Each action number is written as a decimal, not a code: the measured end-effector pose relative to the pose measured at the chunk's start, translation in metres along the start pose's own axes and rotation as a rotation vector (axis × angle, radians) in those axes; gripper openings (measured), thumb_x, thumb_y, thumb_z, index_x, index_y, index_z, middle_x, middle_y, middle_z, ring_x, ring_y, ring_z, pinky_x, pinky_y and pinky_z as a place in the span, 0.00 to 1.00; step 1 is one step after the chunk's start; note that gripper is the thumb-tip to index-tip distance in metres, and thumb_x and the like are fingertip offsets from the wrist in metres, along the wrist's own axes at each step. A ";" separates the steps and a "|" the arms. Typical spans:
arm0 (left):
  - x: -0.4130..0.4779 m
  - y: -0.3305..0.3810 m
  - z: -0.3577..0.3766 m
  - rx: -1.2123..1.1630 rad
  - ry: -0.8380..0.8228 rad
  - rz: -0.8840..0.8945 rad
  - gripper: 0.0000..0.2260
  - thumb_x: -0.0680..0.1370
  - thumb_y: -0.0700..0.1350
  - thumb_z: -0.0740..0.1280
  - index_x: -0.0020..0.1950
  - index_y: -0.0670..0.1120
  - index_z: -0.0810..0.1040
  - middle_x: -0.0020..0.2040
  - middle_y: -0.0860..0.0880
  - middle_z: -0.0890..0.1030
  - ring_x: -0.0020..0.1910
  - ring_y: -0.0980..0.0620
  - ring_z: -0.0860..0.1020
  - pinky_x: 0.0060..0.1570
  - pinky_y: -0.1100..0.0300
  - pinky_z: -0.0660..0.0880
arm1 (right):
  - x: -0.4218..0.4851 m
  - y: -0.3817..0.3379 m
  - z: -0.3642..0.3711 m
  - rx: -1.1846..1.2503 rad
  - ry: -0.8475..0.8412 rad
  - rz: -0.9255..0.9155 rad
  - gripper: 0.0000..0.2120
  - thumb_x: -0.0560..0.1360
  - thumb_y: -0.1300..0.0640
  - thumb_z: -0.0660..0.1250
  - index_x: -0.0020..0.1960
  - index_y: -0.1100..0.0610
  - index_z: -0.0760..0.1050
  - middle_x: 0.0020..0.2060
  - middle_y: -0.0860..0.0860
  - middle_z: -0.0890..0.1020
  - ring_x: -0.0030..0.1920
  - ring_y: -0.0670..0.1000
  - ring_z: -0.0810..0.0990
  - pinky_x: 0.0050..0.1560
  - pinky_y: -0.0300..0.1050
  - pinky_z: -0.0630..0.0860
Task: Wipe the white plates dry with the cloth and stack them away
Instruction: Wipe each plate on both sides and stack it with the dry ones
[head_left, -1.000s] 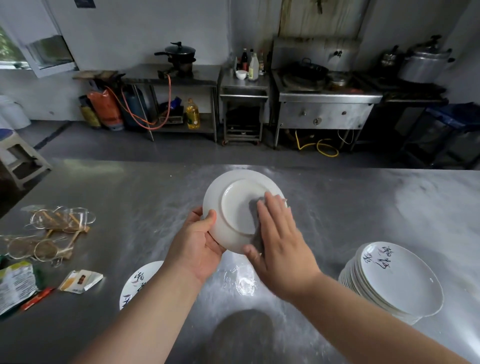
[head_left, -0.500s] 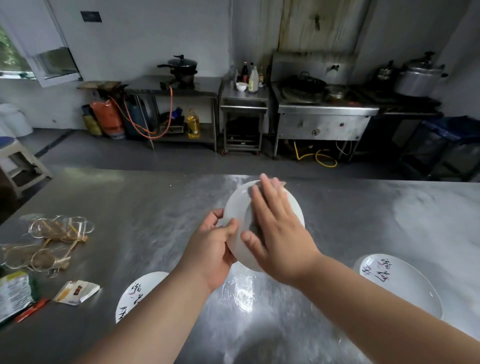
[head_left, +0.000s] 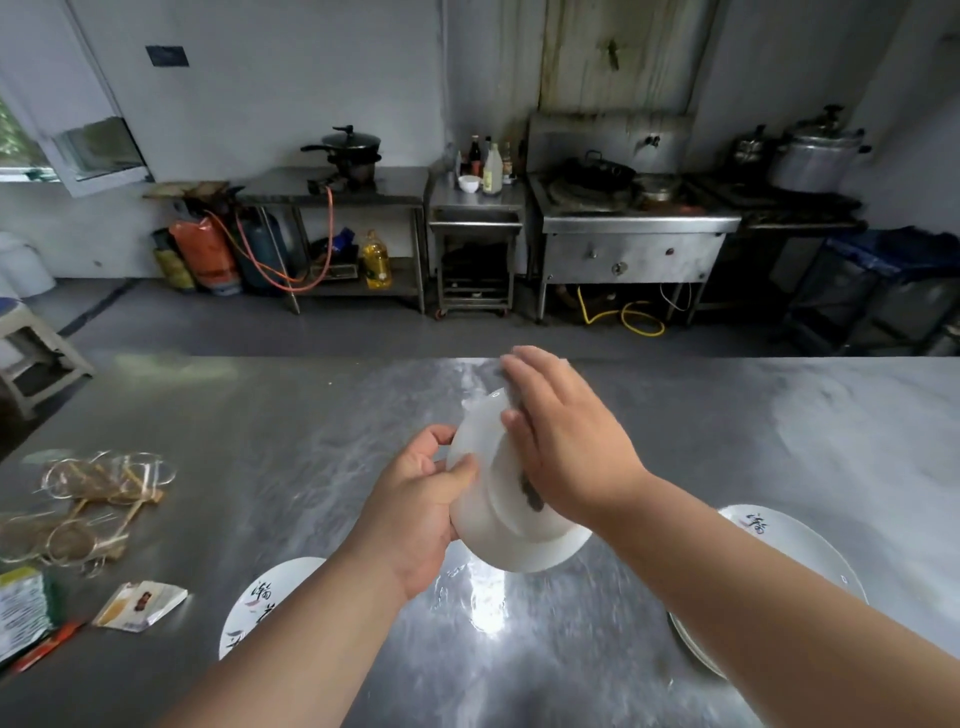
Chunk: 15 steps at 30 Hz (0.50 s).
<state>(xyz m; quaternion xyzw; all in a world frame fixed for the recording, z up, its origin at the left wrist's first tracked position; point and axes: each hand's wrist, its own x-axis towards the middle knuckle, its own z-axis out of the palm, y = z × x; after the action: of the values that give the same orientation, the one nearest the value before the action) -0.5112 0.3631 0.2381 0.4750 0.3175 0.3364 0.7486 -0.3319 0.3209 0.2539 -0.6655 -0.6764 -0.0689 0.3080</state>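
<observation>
Left grip (head_left: 415, 499) clamps the tilted plate (head_left: 485, 538) by its rim; right grip (head_left: 566, 441), fingers straight, presses flat on its underside, mostly hiding what looks like the dark cloth (head_left: 530, 492).

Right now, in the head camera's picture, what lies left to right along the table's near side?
Green packet, small sachet, lettered plate, left hand, held white plate, right hand, stacked plates.

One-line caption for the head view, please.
The left hand grips a tilted white plate above the steel table while the right hand presses a cloth against its underside.
</observation>
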 end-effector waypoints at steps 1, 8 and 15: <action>0.000 -0.003 0.001 0.000 -0.006 -0.005 0.08 0.84 0.35 0.63 0.58 0.45 0.76 0.49 0.41 0.86 0.43 0.43 0.83 0.42 0.51 0.77 | -0.003 0.000 0.002 -0.029 -0.019 -0.133 0.24 0.86 0.48 0.56 0.76 0.61 0.69 0.74 0.56 0.71 0.75 0.59 0.69 0.78 0.54 0.63; 0.001 -0.006 -0.002 -0.112 0.000 -0.015 0.12 0.75 0.40 0.70 0.58 0.45 0.76 0.49 0.41 0.86 0.42 0.45 0.84 0.40 0.52 0.80 | -0.024 0.014 0.008 0.046 -0.002 0.199 0.31 0.85 0.42 0.50 0.83 0.57 0.59 0.82 0.51 0.61 0.81 0.53 0.58 0.79 0.37 0.48; 0.003 -0.004 -0.004 -0.211 -0.011 0.010 0.13 0.74 0.36 0.70 0.58 0.44 0.76 0.50 0.43 0.86 0.43 0.47 0.86 0.40 0.53 0.83 | -0.024 0.017 0.001 -0.043 -0.010 -0.030 0.29 0.87 0.46 0.52 0.82 0.62 0.60 0.82 0.57 0.61 0.83 0.59 0.57 0.83 0.48 0.51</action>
<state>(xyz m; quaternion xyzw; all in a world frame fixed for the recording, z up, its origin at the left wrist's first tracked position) -0.5117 0.3665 0.2323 0.3969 0.2737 0.3689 0.7947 -0.3177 0.3028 0.2356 -0.6621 -0.6861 -0.0850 0.2892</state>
